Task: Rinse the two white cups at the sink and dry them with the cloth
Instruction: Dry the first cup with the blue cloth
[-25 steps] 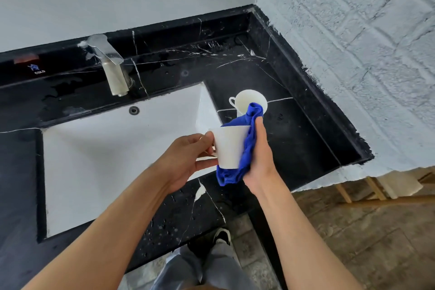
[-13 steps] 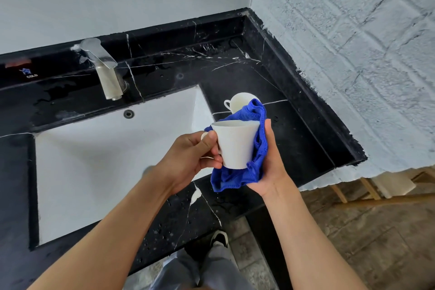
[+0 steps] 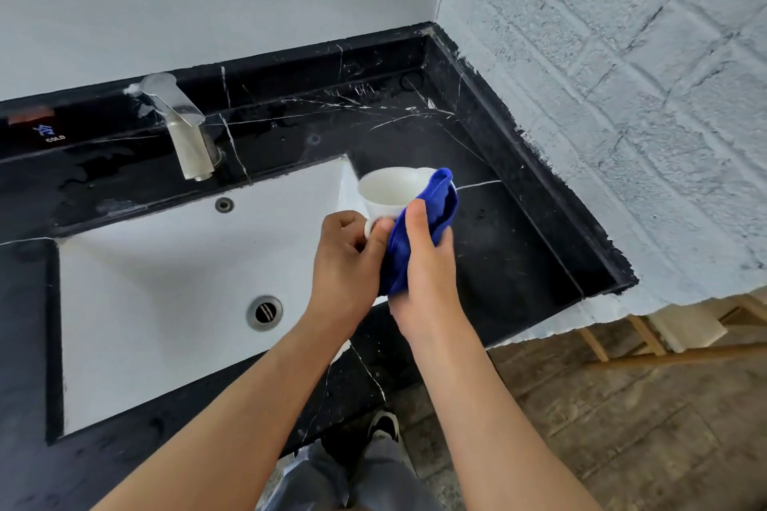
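Observation:
My left hand (image 3: 348, 259) pinches the handle of a white cup (image 3: 388, 191), which I hold upright over the right end of the sink (image 3: 157, 286) with its opening showing. Pressed against the cup's right side is a blue cloth (image 3: 440, 205), gripped by my right hand (image 3: 427, 261) with the thumb on top. I cannot see the second white cup; the held cup and the cloth cover the spot on the counter where it stood.
A metal faucet (image 3: 184, 133) stands behind the white basin, with the drain (image 3: 264, 312) at the basin's bottom. Wet black marble counter (image 3: 510, 253) runs right to a painted brick wall (image 3: 622, 95). My shoe and the wooden floor show below.
Both hands moved away from me and lower, toward the counter. The cup now shows its opening, the cloth wraps its right side, and the second cup has dropped out of sight.

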